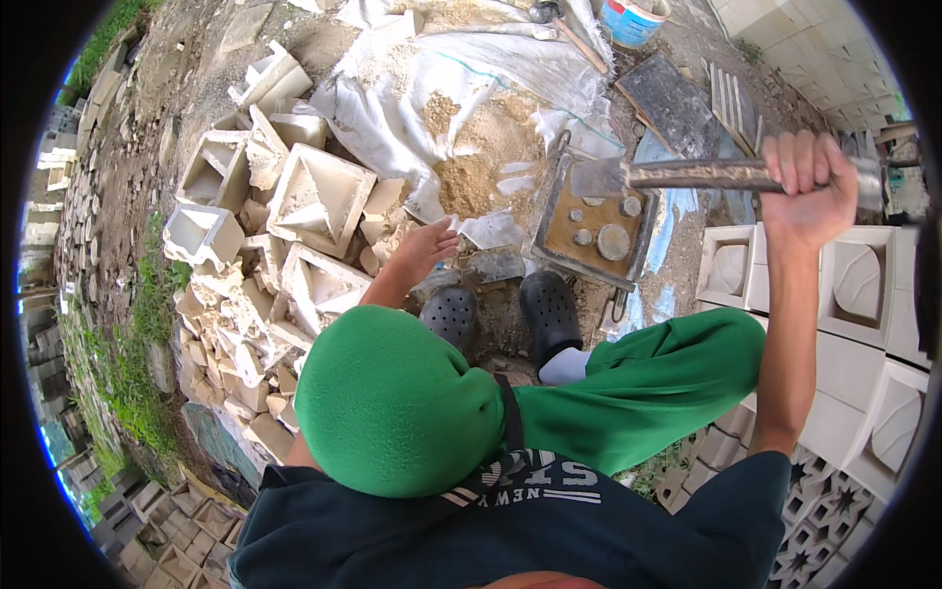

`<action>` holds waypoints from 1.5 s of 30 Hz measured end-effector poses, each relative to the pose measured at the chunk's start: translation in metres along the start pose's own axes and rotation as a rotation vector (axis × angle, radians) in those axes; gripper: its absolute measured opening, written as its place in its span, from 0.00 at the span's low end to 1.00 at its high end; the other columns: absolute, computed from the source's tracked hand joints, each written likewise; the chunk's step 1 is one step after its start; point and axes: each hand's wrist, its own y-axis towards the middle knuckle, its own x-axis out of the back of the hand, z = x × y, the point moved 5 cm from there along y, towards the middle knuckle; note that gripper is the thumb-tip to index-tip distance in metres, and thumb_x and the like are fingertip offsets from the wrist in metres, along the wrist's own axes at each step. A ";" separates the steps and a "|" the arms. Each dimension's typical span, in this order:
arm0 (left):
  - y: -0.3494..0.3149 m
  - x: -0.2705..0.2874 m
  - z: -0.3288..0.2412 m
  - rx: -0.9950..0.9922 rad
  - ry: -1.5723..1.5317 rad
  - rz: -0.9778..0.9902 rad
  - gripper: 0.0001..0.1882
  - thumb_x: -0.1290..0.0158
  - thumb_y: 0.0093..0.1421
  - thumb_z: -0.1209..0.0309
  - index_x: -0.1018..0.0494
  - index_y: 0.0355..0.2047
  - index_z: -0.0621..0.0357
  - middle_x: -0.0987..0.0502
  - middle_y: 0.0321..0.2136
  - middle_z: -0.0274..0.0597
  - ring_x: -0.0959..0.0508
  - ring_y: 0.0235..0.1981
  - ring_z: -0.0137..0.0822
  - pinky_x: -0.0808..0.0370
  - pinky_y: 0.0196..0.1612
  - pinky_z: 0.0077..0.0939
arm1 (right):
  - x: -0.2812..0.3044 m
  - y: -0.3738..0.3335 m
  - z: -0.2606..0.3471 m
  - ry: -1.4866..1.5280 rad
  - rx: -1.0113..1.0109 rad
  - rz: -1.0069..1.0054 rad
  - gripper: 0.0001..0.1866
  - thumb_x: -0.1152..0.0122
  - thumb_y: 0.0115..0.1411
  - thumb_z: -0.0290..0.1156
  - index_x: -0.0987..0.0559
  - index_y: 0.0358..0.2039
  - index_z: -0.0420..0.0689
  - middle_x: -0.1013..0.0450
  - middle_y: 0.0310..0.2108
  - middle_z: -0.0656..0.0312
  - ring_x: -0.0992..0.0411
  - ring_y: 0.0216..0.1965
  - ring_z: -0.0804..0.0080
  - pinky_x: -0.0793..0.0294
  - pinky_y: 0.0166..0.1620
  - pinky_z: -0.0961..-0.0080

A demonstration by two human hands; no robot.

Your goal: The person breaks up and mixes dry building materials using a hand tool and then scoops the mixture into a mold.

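Observation:
My right hand [807, 191] is raised at the right, its fingers wrapped round the dark wooden handle of a tool with a flat grey metal head [599, 179]. The tool lies level, and its head is over the far edge of a square metal mould [543, 234]. Sandy brown material [564, 214] fills the mould, with several round grey discs [614, 241] on it. My left hand [424, 252] holds nothing, fingers stretched out, beside the broken pale casts and left of the mould. Whether the tool head touches the mould, I cannot tell.
Broken pale cast blocks [322, 201] are heaped at the left. White sacking [392, 103] with sand [471, 182] lies beyond my black clogs [549, 312]. A bucket [633, 22] and dark board [672, 98] sit farther back. Patterned blocks [859, 280] are stacked at the right.

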 end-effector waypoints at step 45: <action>0.102 -0.039 0.026 -0.127 -0.701 -0.166 0.21 0.57 0.59 0.59 0.33 0.45 0.64 0.26 0.43 0.45 0.27 0.44 0.44 0.32 0.51 0.39 | -0.021 0.015 -0.168 -0.180 -0.409 0.082 0.17 0.56 0.58 0.33 0.43 0.13 0.50 0.49 0.11 0.68 0.50 0.15 0.77 0.45 0.27 0.74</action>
